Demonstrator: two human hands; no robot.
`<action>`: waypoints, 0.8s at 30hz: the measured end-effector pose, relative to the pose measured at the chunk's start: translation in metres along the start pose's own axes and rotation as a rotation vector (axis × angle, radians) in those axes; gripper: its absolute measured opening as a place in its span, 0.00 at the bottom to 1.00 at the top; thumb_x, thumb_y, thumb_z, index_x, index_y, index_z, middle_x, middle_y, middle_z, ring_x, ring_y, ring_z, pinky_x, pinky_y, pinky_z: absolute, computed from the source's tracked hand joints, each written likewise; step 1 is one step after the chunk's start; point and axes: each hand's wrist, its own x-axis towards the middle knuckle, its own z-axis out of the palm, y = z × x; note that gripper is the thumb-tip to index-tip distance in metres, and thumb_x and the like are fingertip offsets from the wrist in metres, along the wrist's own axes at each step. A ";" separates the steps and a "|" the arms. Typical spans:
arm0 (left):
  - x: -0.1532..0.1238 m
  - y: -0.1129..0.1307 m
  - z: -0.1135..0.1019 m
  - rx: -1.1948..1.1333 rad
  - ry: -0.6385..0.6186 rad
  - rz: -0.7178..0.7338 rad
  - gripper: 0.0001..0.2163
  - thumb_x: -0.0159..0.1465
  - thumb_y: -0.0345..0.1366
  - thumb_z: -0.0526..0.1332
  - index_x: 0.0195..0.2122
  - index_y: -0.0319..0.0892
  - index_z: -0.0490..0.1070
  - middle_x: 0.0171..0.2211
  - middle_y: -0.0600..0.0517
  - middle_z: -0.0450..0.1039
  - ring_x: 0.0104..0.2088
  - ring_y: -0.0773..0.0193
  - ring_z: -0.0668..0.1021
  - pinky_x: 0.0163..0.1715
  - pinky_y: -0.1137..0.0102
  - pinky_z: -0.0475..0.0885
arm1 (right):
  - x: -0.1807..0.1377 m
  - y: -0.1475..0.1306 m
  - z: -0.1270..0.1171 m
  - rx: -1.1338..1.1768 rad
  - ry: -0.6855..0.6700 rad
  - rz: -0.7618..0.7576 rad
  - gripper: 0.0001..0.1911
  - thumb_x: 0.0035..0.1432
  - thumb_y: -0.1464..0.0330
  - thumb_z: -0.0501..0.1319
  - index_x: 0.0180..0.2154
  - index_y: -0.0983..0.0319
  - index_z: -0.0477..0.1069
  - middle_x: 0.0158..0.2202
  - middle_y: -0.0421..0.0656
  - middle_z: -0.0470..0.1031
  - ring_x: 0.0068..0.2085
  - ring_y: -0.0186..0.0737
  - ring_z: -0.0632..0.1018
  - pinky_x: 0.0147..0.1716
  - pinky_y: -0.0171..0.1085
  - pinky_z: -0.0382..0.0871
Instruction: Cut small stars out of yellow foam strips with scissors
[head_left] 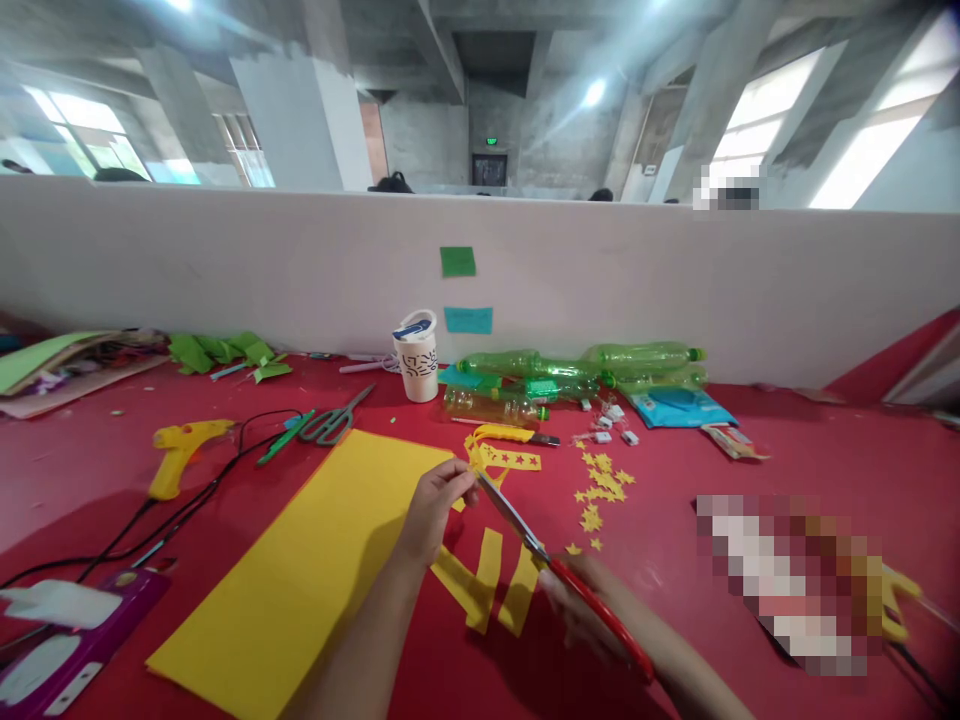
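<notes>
My left hand (pixel 439 502) is closed in a pinch on a small piece of yellow paper (pixel 475 460), much of it hidden by the fingers. My right hand (pixel 581 605) grips red-handled scissors (pixel 517 520), whose blade tips reach the left fingertips. Yellow paper strips (pixel 489 570) lie on the table below the blades. Just beyond the hands is a strip with star-shaped holes (pixel 517 460). Small yellow stars (pixel 602 480) are scattered to the right. A large yellow sheet (pixel 300 560) lies under and left of my left forearm.
Green plastic bottles (pixel 645 355) and a white paper cup (pixel 417 365) stand or lie by the partition (pixel 300 270). Grey scissors (pixel 334 420), a yellow glue gun (pixel 184 450) with cables and a purple power strip (pixel 97 640) are on the left. A blue packet (pixel 679 405) lies back right.
</notes>
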 end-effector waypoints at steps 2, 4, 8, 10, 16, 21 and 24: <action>0.000 -0.001 -0.002 -0.001 -0.010 -0.007 0.06 0.56 0.33 0.55 0.25 0.38 0.68 0.20 0.55 0.65 0.23 0.70 0.68 0.27 0.74 0.63 | 0.000 0.000 0.000 -0.007 -0.005 -0.018 0.19 0.53 0.55 0.54 0.22 0.62 0.56 0.16 0.31 0.50 0.15 0.25 0.57 0.14 0.26 0.52; 0.001 -0.001 -0.004 -0.002 -0.027 -0.010 0.06 0.56 0.33 0.56 0.25 0.38 0.68 0.20 0.55 0.65 0.23 0.70 0.67 0.27 0.74 0.63 | 0.000 0.001 -0.001 -0.004 -0.008 -0.018 0.18 0.53 0.55 0.54 0.23 0.62 0.56 0.14 0.30 0.50 0.14 0.25 0.56 0.15 0.27 0.54; 0.001 0.001 -0.007 0.002 -0.052 -0.008 0.06 0.56 0.33 0.56 0.24 0.38 0.67 0.19 0.55 0.64 0.22 0.71 0.67 0.26 0.74 0.62 | 0.000 0.002 -0.002 -0.019 -0.005 0.002 0.19 0.52 0.53 0.55 0.23 0.62 0.57 0.15 0.31 0.53 0.14 0.26 0.59 0.15 0.27 0.56; 0.001 0.001 -0.008 0.001 -0.059 -0.009 0.06 0.55 0.33 0.57 0.23 0.38 0.67 0.19 0.56 0.64 0.22 0.71 0.66 0.26 0.74 0.62 | 0.001 0.003 -0.003 -0.036 -0.003 0.005 0.20 0.51 0.53 0.55 0.23 0.62 0.57 0.15 0.32 0.53 0.15 0.27 0.60 0.14 0.27 0.54; 0.002 -0.001 -0.009 -0.014 -0.054 -0.023 0.06 0.55 0.32 0.57 0.23 0.38 0.67 0.18 0.55 0.64 0.21 0.71 0.66 0.25 0.75 0.62 | 0.002 0.005 -0.004 -0.049 -0.003 -0.001 0.20 0.51 0.53 0.56 0.22 0.62 0.57 0.14 0.32 0.54 0.15 0.27 0.61 0.14 0.27 0.56; 0.003 -0.002 -0.010 -0.016 -0.048 -0.027 0.05 0.55 0.32 0.57 0.23 0.38 0.67 0.19 0.55 0.65 0.21 0.72 0.66 0.25 0.74 0.62 | 0.002 0.007 -0.004 -0.056 0.000 -0.011 0.18 0.52 0.55 0.56 0.22 0.62 0.57 0.15 0.33 0.55 0.15 0.27 0.62 0.16 0.28 0.60; 0.002 0.000 -0.009 -0.014 -0.054 -0.021 0.06 0.55 0.33 0.57 0.23 0.38 0.67 0.18 0.55 0.65 0.21 0.71 0.66 0.25 0.74 0.62 | 0.003 0.006 -0.004 -0.072 -0.003 0.017 0.18 0.52 0.55 0.55 0.23 0.62 0.57 0.15 0.33 0.56 0.15 0.27 0.62 0.14 0.26 0.56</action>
